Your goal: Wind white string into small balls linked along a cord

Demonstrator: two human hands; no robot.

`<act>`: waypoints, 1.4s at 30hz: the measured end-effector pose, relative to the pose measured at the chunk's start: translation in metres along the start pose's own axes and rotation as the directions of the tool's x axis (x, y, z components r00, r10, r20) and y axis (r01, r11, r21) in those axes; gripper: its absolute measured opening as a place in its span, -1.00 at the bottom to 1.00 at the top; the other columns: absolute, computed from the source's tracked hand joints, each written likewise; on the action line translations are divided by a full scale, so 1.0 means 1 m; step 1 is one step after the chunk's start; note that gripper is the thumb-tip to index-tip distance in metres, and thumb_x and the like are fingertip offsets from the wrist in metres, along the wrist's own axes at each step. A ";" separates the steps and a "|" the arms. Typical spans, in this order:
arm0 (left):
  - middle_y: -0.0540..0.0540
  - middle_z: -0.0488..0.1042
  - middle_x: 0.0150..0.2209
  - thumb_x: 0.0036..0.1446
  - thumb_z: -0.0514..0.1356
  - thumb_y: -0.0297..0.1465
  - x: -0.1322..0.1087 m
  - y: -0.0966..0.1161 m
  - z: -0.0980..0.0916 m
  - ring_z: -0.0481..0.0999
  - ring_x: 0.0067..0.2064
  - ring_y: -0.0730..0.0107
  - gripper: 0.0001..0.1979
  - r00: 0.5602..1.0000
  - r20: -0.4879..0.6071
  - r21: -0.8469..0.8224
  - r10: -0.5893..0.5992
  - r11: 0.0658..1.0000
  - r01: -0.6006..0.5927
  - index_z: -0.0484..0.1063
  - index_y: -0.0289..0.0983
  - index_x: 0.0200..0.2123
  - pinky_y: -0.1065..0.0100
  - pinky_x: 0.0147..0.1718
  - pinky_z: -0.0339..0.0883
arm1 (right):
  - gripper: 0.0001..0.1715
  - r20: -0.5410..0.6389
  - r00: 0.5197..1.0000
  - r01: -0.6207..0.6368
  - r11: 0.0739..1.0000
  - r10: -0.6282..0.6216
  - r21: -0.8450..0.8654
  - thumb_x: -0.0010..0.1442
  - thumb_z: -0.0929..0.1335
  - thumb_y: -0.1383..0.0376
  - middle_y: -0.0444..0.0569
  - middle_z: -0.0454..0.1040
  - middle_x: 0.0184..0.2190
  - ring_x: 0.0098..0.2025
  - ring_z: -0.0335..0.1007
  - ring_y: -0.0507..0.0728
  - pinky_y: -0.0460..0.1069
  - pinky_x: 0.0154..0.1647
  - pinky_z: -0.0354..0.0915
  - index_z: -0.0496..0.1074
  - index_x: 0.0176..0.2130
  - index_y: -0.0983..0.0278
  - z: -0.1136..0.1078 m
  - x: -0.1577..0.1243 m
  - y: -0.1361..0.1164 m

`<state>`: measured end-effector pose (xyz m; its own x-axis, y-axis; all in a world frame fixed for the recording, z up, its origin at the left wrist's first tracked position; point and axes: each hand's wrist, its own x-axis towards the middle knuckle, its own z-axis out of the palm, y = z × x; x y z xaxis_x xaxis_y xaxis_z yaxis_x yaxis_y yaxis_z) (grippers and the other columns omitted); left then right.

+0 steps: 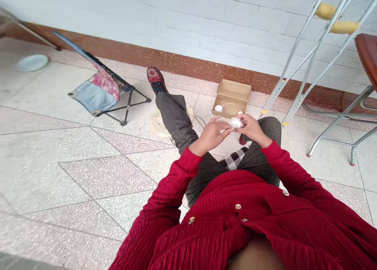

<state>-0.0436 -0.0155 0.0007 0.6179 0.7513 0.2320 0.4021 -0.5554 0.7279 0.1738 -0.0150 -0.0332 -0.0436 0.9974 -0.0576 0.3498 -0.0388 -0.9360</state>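
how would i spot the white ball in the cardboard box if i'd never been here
Start at the white wall and drop to the floor, where an open cardboard box sits. The ball lies at the box's left, beside a loop of white string. The fluffy white bundle is between the left hand and right hand; this ball sits untouched.

Tiled space, probably in a home

A folding fabric chair [98, 93], metal crutches [319, 46] and a brown-topped stool or chair [367, 59] stand near a white-tiled wall [200, 24] on a speckled, tiled floor [112, 175], which suggests everyday household space.
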 end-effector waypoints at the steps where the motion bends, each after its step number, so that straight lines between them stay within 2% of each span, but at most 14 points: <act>1: -0.03 0.63 -0.28 0.32 0.16 -0.33 0.004 -0.001 -0.005 0.57 -0.20 0.34 -0.77 1.000 -0.007 0.034 0.020 0.999 -0.019 0.56 -0.23 -0.34 0.01 0.35 0.01 | -0.44 0.092 0.995 -0.043 0.998 0.039 0.041 -0.19 0.56 0.28 -0.08 0.46 -0.21 -0.36 0.35 0.05 -0.01 -0.31 0.36 0.50 -0.13 0.23 0.003 -0.007 0.001; 4: -0.03 0.63 -0.26 0.31 0.18 -0.31 0.013 -0.007 -0.010 0.57 -0.14 0.30 -0.78 0.999 -0.022 0.022 0.043 0.999 -0.043 0.59 -0.22 -0.33 0.01 0.34 -0.01 | -0.45 0.388 0.912 -0.244 0.937 0.134 0.249 -0.16 0.56 0.29 -0.10 0.49 -0.28 -0.39 0.36 0.03 -0.05 -0.38 0.36 0.52 -0.11 0.26 0.004 -0.027 -0.008; 7: -0.02 0.64 -0.27 0.32 0.17 -0.24 0.015 -0.017 -0.001 0.57 -0.19 0.32 -0.73 0.998 -0.068 -0.136 -0.014 0.991 0.005 0.60 -0.22 -0.32 0.07 0.28 0.13 | -0.39 0.493 0.862 -0.362 0.824 0.118 0.436 -0.17 0.58 0.30 -0.07 0.53 -0.26 -0.31 0.44 0.06 -0.05 -0.33 0.42 0.52 -0.07 0.26 -0.007 -0.038 -0.024; 10: -0.05 0.63 -0.32 0.30 0.16 -0.16 0.007 -0.024 0.019 0.56 -0.25 0.31 -0.64 0.986 -0.060 -0.275 -0.154 0.952 0.132 0.58 -0.25 -0.40 0.21 0.03 0.36 | -0.34 0.382 0.919 -0.322 0.751 0.100 0.576 -0.18 0.59 0.28 -0.04 0.55 -0.17 -0.23 0.48 0.12 0.00 -0.27 0.47 0.48 -0.04 0.21 -0.021 -0.037 -0.036; 13: -0.06 0.59 -0.37 0.29 0.16 -0.14 -0.006 -0.021 0.039 0.54 -0.27 0.33 -0.61 0.981 0.032 -0.317 -0.193 0.929 0.193 0.57 -0.27 -0.45 0.31 -0.13 0.38 | -0.42 0.168 0.982 -0.171 0.782 0.086 0.599 -0.09 0.55 0.18 -0.03 0.52 -0.08 -0.14 0.47 0.17 0.06 -0.20 0.48 0.42 -0.06 0.17 -0.030 -0.024 -0.040; 18: 0.02 0.56 -0.45 0.32 0.14 -0.25 -0.017 -0.004 0.038 0.50 -0.32 0.39 -0.64 0.991 0.106 -0.225 -0.086 0.968 0.108 0.52 -0.25 -0.49 0.17 0.17 0.28 | -0.46 -0.255 0.966 0.063 0.993 -0.035 0.103 -0.15 0.53 0.28 -0.06 0.43 -0.12 -0.21 0.37 0.13 0.04 -0.21 0.39 0.38 -0.14 0.18 -0.025 0.000 -0.021; 21: 0.03 0.61 -0.36 0.32 0.15 -0.27 -0.009 -0.001 0.017 0.53 -0.29 0.41 -0.71 0.997 0.037 -0.161 -0.065 0.984 0.070 0.53 -0.24 -0.43 0.06 0.32 0.10 | -0.49 -0.045 0.999 0.012 0.993 -0.017 -0.115 -0.23 0.52 0.37 -0.09 0.42 -0.22 -0.31 0.30 0.09 0.02 -0.26 0.34 0.43 -0.21 0.21 -0.010 -0.006 -0.005; 24: 0.01 0.63 -0.31 0.29 0.18 -0.26 0.003 -0.010 0.000 0.56 -0.23 0.37 -0.72 0.999 -0.012 -0.119 -0.053 0.992 0.051 0.54 -0.23 -0.42 0.03 0.34 0.06 | -0.51 0.354 0.931 -0.138 0.983 0.087 0.123 -0.21 0.52 0.36 -0.14 0.44 -0.30 -0.35 0.31 0.05 -0.02 -0.28 0.32 0.46 -0.19 0.23 0.002 -0.026 -0.002; 27: -0.02 0.63 -0.34 0.28 0.18 -0.19 0.008 -0.022 0.000 0.57 -0.25 0.34 -0.67 0.993 -0.038 -0.222 -0.112 0.970 0.101 0.55 -0.25 -0.45 0.16 0.14 0.32 | -0.46 0.486 0.872 -0.285 0.868 0.059 0.406 -0.18 0.54 0.30 -0.12 0.48 -0.27 -0.30 0.37 0.06 -0.05 -0.27 0.33 0.47 -0.14 0.24 0.001 -0.040 -0.015; 30: -0.05 0.62 -0.38 0.27 0.17 -0.13 0.004 -0.026 0.014 0.57 -0.28 0.32 -0.60 0.982 -0.021 -0.367 -0.188 0.915 0.167 0.54 -0.28 -0.48 0.29 -0.13 0.43 | -0.39 0.374 0.926 -0.266 0.793 0.051 0.548 -0.23 0.57 0.28 -0.11 0.48 -0.25 -0.28 0.39 0.08 -0.05 -0.30 0.35 0.45 -0.12 0.21 -0.010 -0.040 -0.033; 33: -0.06 0.59 -0.42 0.30 0.15 -0.14 -0.005 -0.019 0.029 0.58 -0.30 0.33 -0.58 0.978 0.058 -0.464 -0.202 0.861 0.206 0.51 -0.30 -0.49 0.32 -0.14 0.43 | -0.41 0.135 0.990 -0.115 0.824 0.048 0.554 -0.19 0.55 0.23 -0.09 0.47 -0.19 -0.22 0.38 0.12 -0.04 -0.30 0.37 0.41 -0.13 0.18 -0.014 -0.026 -0.043; 38: -0.03 0.56 -0.44 0.32 0.13 -0.20 -0.012 -0.003 0.029 0.54 -0.32 0.37 -0.61 0.981 0.101 -0.324 -0.166 0.927 0.190 0.50 -0.28 -0.49 0.32 -0.11 0.41 | -0.45 -0.218 0.975 0.085 0.986 -0.052 0.146 -0.15 0.50 0.26 -0.06 0.43 -0.14 -0.25 0.33 0.10 -0.01 -0.28 0.34 0.34 -0.13 0.18 -0.002 0.002 -0.024; 40: 0.00 0.57 -0.43 0.30 0.15 -0.24 -0.010 -0.004 0.020 0.51 -0.34 0.39 -0.63 0.987 0.074 -0.194 -0.142 0.969 0.153 0.49 -0.26 -0.52 0.23 0.06 0.36 | -0.47 -0.199 0.976 0.079 0.995 -0.091 -0.067 -0.19 0.49 0.32 -0.05 0.40 -0.13 -0.27 0.30 0.09 0.00 -0.26 0.31 0.37 -0.16 0.20 0.002 0.002 -0.013; 42: 0.03 0.59 -0.42 0.29 0.17 -0.29 -0.006 -0.007 0.007 0.51 -0.35 0.41 -0.68 0.994 0.028 -0.102 -0.108 0.989 0.111 0.50 -0.24 -0.50 0.11 0.25 0.21 | -0.49 -0.037 0.998 0.039 0.995 -0.043 -0.088 -0.23 0.48 0.35 -0.07 0.40 -0.18 -0.31 0.28 0.08 -0.01 -0.28 0.29 0.40 -0.20 0.21 0.004 -0.004 -0.005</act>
<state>-0.0452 -0.0182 -0.0107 0.5892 0.7969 0.1337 0.3972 -0.4298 0.8109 0.1689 -0.0195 -0.0293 -0.0238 0.9997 -0.0045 0.4292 0.0061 -0.9032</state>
